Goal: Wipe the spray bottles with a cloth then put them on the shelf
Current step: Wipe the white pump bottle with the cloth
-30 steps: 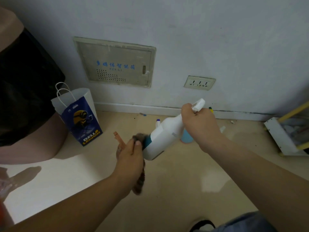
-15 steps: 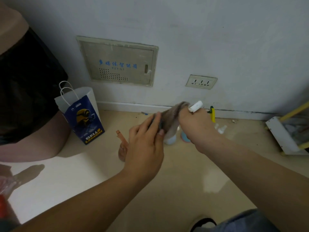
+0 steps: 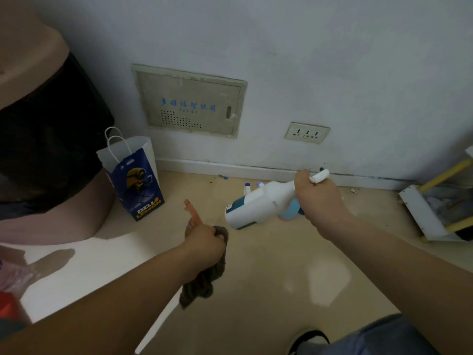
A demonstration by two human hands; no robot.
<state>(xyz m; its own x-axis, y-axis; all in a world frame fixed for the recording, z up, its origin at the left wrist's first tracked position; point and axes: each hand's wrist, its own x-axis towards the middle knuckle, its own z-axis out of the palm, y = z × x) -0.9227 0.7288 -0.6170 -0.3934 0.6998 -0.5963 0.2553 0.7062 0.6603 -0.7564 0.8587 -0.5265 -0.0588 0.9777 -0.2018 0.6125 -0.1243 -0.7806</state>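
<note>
Gripping the neck of an opaque white plastic spray bottle (image 3: 258, 204), the right hand (image 3: 317, 198) holds it tilted; the left hand (image 3: 204, 243) clutches a brown cloth (image 3: 202, 280).

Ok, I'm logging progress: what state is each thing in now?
Spray bottle: tilted, held in the air.
Right hand: grips the bottle's neck.
Cloth: bunched, hanging, clear of the bottle.
Left hand: grips the cloth.
Paper bag: standing upright.
Wall panel: shut.
</note>
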